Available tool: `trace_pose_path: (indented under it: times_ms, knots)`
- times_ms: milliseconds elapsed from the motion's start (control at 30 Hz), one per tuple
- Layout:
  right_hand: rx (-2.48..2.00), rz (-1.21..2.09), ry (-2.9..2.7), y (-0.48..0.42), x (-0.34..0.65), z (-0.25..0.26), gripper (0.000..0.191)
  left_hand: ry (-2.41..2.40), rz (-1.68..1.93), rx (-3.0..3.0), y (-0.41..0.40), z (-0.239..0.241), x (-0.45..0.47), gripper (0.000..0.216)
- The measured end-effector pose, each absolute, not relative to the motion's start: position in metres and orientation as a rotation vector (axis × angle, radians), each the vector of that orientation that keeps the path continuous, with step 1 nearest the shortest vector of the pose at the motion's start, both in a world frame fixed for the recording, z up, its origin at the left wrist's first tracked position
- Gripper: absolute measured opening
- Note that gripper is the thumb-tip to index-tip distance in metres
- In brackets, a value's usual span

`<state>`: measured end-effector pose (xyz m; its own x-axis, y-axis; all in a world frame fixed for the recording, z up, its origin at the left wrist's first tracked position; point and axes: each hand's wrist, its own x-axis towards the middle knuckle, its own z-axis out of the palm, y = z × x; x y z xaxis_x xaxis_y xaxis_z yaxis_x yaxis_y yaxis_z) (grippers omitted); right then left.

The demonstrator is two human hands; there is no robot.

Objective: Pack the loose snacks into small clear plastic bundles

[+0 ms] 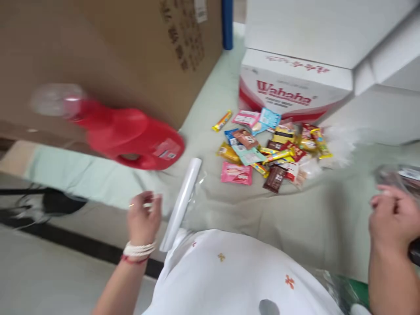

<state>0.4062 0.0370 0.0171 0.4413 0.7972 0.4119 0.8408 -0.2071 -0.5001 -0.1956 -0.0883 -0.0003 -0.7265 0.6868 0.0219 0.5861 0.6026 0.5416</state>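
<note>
My left hand (144,216) hovers by the left edge of the cloth-covered surface, fingers loosely curled, a gap showing between them and the thumb. Nothing is visible in it. Just right of it, apart from the hand, lies a white roll (181,204) with clear film along its side. At the far right, my right hand (395,214) is closed on a clear plastic package (402,177) with something dark and a white label inside, partly out of view. Between the hands, further off, several small wrapped snacks (244,153) lie in a loose pile.
A red detergent bottle (131,135) lies on its side at the left, against a big cardboard box (124,57). Behind the snacks stands a white and red Wahaha carton (292,89). Crumpled clear plastic (339,144) lies right of the snacks. Black cables (29,205) run below left.
</note>
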Motion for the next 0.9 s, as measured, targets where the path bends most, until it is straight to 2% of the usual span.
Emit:
trace_pose_path:
  times_ms: [100, 233, 333, 433, 533, 667, 800, 900]
  knots:
    - [-1.845, 0.468, -1.602, 0.004, 0.301, -0.003, 0.045, 2.467, 0.485, 1.269, -0.086, -0.012, -0.184, 0.044]
    - [-1.437, 1.106, -1.871, 0.001, 0.183, -0.009, 0.041, 2.337, 0.273, 1.397, -0.088, -0.012, -0.166, 0.045]
    - [-1.278, 1.438, -1.874, 0.007, 0.119, -0.009, 0.046, 2.249, 0.253, 1.402, -0.089, -0.007, -0.157, 0.041]
    - [-1.285, 1.670, -1.623, 0.003, 0.068, -0.010, 0.058, 2.234, 0.431, 1.341, -0.087, -0.003, -0.149, 0.040]
    - [-1.314, 1.747, -1.296, -0.011, 0.027, -0.010, 0.069, 2.139, 0.721, 1.257, -0.084, 0.003, -0.137, 0.046]
    - [-1.207, 1.801, -0.984, -0.025, -0.001, -0.012, 0.060, 1.812, 0.985, 1.110, -0.079, 0.010, -0.118, 0.047]
    - [-1.326, 1.305, -1.209, -0.022, 0.010, -0.018, 0.051, 1.665, 1.121, 0.999, -0.075, 0.009, -0.107, 0.048]
    - [-1.408, 1.027, -1.406, -0.010, 0.028, -0.011, 0.048, 1.377, 1.227, 0.827, -0.071, 0.004, -0.107, 0.050]
